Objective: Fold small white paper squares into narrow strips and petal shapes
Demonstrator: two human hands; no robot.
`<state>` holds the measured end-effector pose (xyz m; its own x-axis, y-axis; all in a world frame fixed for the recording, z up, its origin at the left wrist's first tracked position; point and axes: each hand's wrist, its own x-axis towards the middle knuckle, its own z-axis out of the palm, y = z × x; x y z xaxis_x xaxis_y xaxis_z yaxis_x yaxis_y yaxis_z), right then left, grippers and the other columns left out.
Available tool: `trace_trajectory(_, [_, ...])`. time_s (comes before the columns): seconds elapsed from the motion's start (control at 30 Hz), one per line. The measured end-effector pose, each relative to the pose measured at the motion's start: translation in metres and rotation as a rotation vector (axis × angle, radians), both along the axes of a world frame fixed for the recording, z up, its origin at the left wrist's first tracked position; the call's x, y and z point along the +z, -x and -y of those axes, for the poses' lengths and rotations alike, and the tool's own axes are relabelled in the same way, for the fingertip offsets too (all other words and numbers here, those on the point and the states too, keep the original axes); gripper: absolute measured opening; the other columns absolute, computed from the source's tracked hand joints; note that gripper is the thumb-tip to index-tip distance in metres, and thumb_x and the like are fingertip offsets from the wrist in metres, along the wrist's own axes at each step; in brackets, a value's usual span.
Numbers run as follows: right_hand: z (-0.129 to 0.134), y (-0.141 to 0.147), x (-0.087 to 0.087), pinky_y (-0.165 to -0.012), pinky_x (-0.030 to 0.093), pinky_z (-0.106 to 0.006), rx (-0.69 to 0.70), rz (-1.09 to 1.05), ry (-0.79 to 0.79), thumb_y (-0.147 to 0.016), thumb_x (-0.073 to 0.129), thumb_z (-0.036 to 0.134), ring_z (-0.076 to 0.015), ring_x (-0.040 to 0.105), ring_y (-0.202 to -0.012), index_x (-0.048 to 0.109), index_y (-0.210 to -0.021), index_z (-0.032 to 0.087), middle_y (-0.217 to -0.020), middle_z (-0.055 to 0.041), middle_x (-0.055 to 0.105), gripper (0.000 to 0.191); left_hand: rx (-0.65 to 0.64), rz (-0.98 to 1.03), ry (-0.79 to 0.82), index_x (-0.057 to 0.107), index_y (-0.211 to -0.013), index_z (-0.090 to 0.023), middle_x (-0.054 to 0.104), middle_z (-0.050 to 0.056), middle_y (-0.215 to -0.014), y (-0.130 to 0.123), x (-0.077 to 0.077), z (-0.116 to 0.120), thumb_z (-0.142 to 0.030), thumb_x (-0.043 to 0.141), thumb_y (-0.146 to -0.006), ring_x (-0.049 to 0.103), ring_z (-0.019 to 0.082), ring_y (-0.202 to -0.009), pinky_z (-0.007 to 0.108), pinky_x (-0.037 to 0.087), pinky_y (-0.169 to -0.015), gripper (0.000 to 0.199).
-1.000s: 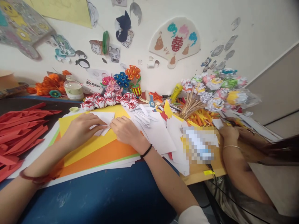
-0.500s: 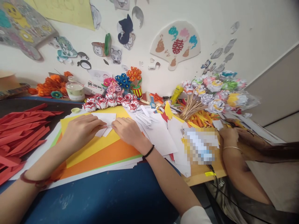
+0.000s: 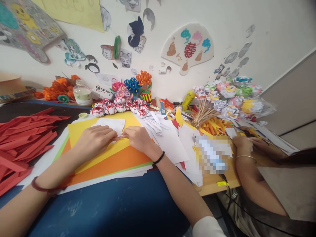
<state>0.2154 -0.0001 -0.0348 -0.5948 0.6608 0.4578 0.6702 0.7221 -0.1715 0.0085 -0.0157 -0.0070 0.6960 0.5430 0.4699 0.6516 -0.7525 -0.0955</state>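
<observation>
Paper piece (image 3: 120, 136): A narrow white edge showed between the fingertips of both hands, above the yellow sheet (image 3: 77, 130). The fingers hid the rest; whether it was folded could not be told.
Left hand (image 3: 98, 140): Fingers were curled and closed in a pinch on the left end of the paper piece.
Right hand (image 3: 138, 138): Fingers were bent and closed at the right end, apparently pinching it; the thumb was not clearly visible.
White sheet (image 3: 115, 123): Lay on the yellow sheet, just beyond the hands.
Paper stack: The yellow sheet overlapped an orange sheet (image 3: 111, 164), a suitable flat backing for pressing.
Fingertip pressure: Light, equal pressure at both ends was judged best; uneven pulling could have skewed or torn the paper.
Edge alignment: Good practice called for keeping the edge straight and level between the hands before any firm pressing.
Folded white papers (image 3: 153, 125): Lay in a loose pile beyond the right hand, near enough to be knocked by a careless wrist.
</observation>
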Motion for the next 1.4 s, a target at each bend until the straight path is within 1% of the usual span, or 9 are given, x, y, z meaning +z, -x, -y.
trace_trajectory(0.13, [-0.002, -0.004, 0.003, -0.065, 0.033, -0.024, 0.057, -0.014, 0.003, -0.096, 0.047, 0.015, -0.0144, 0.058, -0.076, 0.062, -0.086, 0.015, -0.080, -0.0029, 0.065, 0.018, 0.021, -0.022, -0.035, 0.057, -0.069, -0.020, 0.055, 0.002, -0.060, 0.005, -0.002, -0.002, -0.031, 0.039, -0.096, 0.050, 0.017, -0.059, 0.029, 0.029, -0.058, 0.034])
trace_trajectory(0.3, [-0.005, -0.006, -0.001, -0.067, 0.035, -0.023, 0.057, -0.063, 0.040, -0.097, 0.046, 0.017, -0.0143, 0.059, -0.079, 0.064, -0.090, 0.015, -0.084, -0.0031, 0.066, 0.019, 0.086, 0.014, 0.036, 0.060, -0.077, -0.020, 0.061, 0.004, -0.068, 0.014, -0.008, -0.011, -0.041, 0.042, -0.095, 0.053, 0.017, -0.062, 0.027, 0.028, -0.056, 0.033])
trace_trajectory(0.6, [-0.010, -0.009, -0.001, -0.067, 0.035, -0.023, 0.082, -0.076, 0.065, -0.098, 0.048, 0.026, -0.0147, 0.060, -0.082, 0.066, -0.092, 0.015, -0.088, -0.0046, 0.067, 0.022, 0.136, 0.004, 0.033, 0.061, -0.072, -0.019, 0.059, 0.004, -0.062, 0.012, -0.008, -0.009, -0.043, 0.038, -0.095, 0.052, 0.016, -0.057, 0.026, 0.026, -0.054, 0.040])
trace_trajectory(0.73, [-0.009, -0.010, -0.001, -0.065, 0.034, -0.023, 0.086, -0.088, 0.080, -0.098, 0.049, 0.023, -0.0141, 0.060, -0.080, 0.066, -0.091, 0.015, -0.087, -0.0037, 0.068, 0.020, 0.151, 0.023, 0.021, 0.062, -0.071, -0.018, 0.059, 0.005, -0.062, 0.014, -0.009, -0.010, -0.040, 0.038, -0.095, 0.051, 0.016, -0.056, 0.027, 0.026, -0.054, 0.039])
trace_trajectory(0.83, [-0.008, -0.010, 0.001, -0.062, 0.032, -0.023, 0.058, -0.069, 0.089, -0.095, 0.051, 0.017, -0.0130, 0.058, -0.073, 0.067, -0.086, 0.016, -0.080, -0.0019, 0.067, 0.018, 0.153, 0.044, 0.034, 0.062, -0.072, -0.019, 0.060, 0.005, -0.063, 0.013, -0.009, -0.010, -0.040, 0.039, -0.094, 0.052, 0.017, -0.056, 0.027, 0.026, -0.054, 0.038])
trace_trajectory(0.97, [-0.005, -0.011, 0.003, -0.058, 0.028, -0.025, -0.035, -0.021, 0.066, -0.089, 0.052, 0.012, -0.0130, 0.054, -0.065, 0.065, -0.078, 0.017, -0.073, -0.0004, 0.064, 0.018, 0.130, 0.035, 0.091, 0.063, -0.077, -0.019, 0.062, 0.005, -0.067, 0.008, -0.008, -0.007, -0.041, 0.039, -0.095, 0.054, 0.017, -0.061, 0.026, 0.030, -0.056, 0.037])
trace_trajectory(1.17, [-0.006, -0.012, 0.000, -0.056, 0.027, -0.027, -0.122, 0.060, 0.010, -0.088, 0.053, 0.013, -0.0142, 0.054, -0.065, 0.064, -0.077, 0.017, -0.074, -0.0016, 0.065, 0.016, 0.089, 0.059, 0.125, 0.063, -0.098, -0.020, 0.068, 0.007, -0.091, 0.002, -0.009, -0.005, -0.042, 0.043, -0.095, 0.060, 0.021, -0.081, 0.030, 0.039, -0.070, 0.029])
trace_trajectory(1.27, [-0.006, -0.010, -0.003, -0.059, 0.030, -0.026, -0.081, 0.039, 0.008, -0.092, 0.052, 0.017, -0.0146, 0.057, -0.070, 0.065, -0.082, 0.017, -0.077, -0.0021, 0.066, 0.017, 0.101, 0.030, 0.120, 0.063, -0.098, -0.020, 0.068, 0.007, -0.091, 0.002, -0.010, -0.005, -0.040, 0.044, -0.095, 0.060, 0.021, -0.082, 0.031, 0.039, -0.071, 0.028])
trace_trajectory(1.4, [-0.002, -0.007, -0.003, -0.066, 0.035, -0.024, 0.015, -0.018, 0.008, -0.098, 0.045, 0.024, -0.0150, 0.061, -0.081, 0.067, -0.095, 0.017, -0.087, -0.0036, 0.069, 0.023, 0.105, 0.014, 0.041, 0.064, -0.087, -0.019, 0.069, 0.007, -0.081, 0.006, -0.011, -0.007, -0.037, 0.046, -0.094, 0.060, 0.021, -0.076, 0.035, 0.036, -0.075, 0.027])
